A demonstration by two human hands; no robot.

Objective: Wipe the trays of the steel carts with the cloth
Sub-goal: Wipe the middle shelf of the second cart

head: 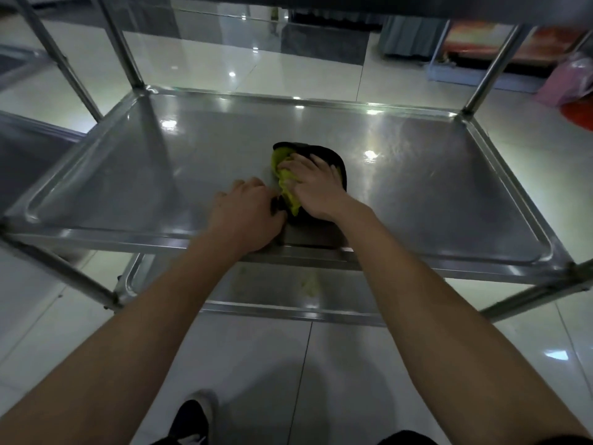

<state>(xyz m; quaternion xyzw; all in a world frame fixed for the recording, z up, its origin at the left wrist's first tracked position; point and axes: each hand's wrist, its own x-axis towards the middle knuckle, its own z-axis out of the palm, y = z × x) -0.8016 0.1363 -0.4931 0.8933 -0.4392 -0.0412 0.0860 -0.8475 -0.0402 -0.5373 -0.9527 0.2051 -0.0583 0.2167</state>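
The right hand has its grip curled on the yellow-green cloth, bunched directly under it mid-tray, long axis running away, while the left hand just beside pinches its near end.

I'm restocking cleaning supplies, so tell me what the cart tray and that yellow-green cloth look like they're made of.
The tray looks like stainless steel with a smooth, semi-glossy finish: silvery grey, mirroring ceiling lights, with pressed rounded corners. The cloth under the right hand looks like soft fabric, possibly microfibre: matte, crumpled into folds. The exact fibre cannot be told.
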